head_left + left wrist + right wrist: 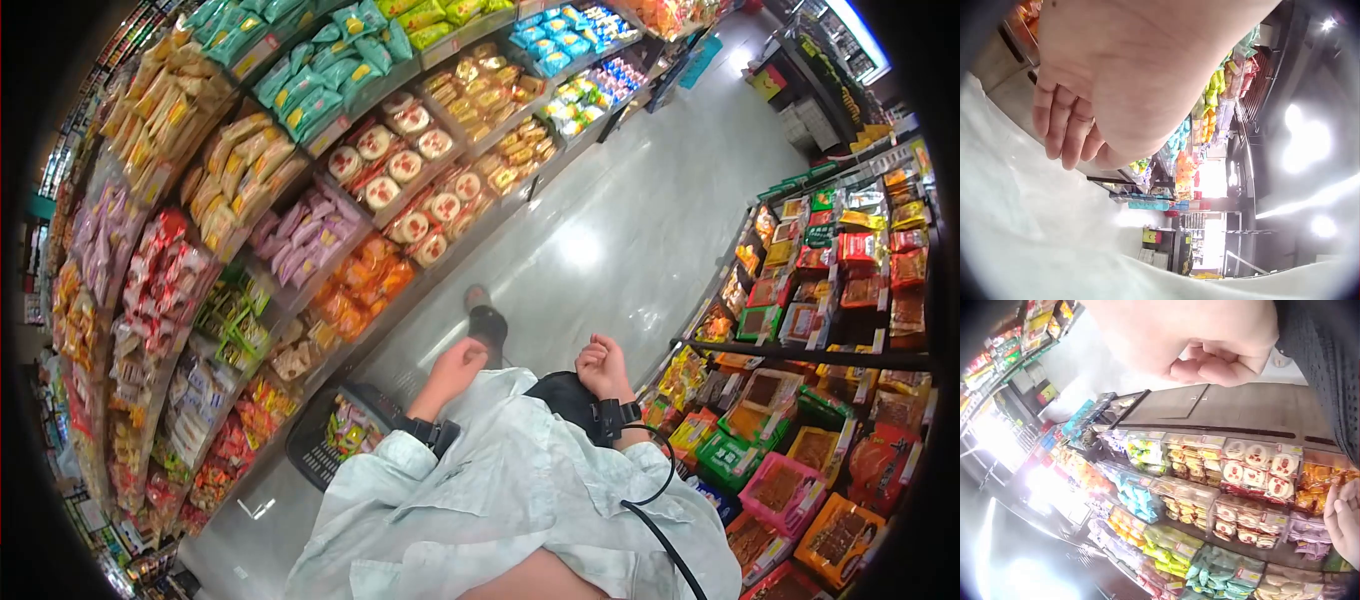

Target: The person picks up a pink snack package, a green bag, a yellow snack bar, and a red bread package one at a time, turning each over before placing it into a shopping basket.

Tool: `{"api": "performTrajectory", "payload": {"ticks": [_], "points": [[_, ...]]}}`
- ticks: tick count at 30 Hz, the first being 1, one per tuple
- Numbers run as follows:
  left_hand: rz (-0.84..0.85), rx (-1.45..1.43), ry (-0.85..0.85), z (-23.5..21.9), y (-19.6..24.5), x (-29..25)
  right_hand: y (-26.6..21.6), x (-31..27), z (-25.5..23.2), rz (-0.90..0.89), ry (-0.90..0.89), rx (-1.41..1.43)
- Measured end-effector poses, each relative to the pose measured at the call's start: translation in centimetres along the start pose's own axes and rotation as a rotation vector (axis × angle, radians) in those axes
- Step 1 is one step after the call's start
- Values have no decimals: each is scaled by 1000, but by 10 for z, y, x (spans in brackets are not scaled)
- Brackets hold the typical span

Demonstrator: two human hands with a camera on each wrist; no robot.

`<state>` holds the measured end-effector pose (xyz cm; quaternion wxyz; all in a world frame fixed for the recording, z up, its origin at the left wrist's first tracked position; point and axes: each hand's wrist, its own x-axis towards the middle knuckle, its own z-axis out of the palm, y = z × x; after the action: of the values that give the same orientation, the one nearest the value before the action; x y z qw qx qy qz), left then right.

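In the head view my left hand [457, 372] is held in front of the body, its fingers loosely bent. The left wrist view shows that hand [1075, 119] with relaxed fingers and nothing in them. On the other side of the body, my right hand [602, 367] is raised with its fingers loosely curled in. Seen from the right wrist, the curled fingers [1213, 365] hold no visible item. A dark shopping basket [305, 445] with several small colourful packets [352, 430] inside is beside the left forearm.
Sloped shelves of bagged snacks [300, 230] line the left side, with boxed cakes [385, 165] among them. Packaged foods [770, 420] fill a low display on the right. A grey aisle floor [590, 220] runs between them. A black cable [655, 540] trails from the right wrist.
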<state>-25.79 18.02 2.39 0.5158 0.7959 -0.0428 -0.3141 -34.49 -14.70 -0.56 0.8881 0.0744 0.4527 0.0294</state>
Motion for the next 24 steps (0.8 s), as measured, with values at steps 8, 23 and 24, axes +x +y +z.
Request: {"api": "performTrajectory", "payload": {"ticks": [8,23,24], "points": [[182,61,-21,-60,80,159,-24,40,158,-161,-59,-145],[-160,-173,325,-117,57,231,-45,220,377,-53,-102,-569],[-190,-199,373,-116,59,236,-50,235,399,-101,-95,-620]]}}
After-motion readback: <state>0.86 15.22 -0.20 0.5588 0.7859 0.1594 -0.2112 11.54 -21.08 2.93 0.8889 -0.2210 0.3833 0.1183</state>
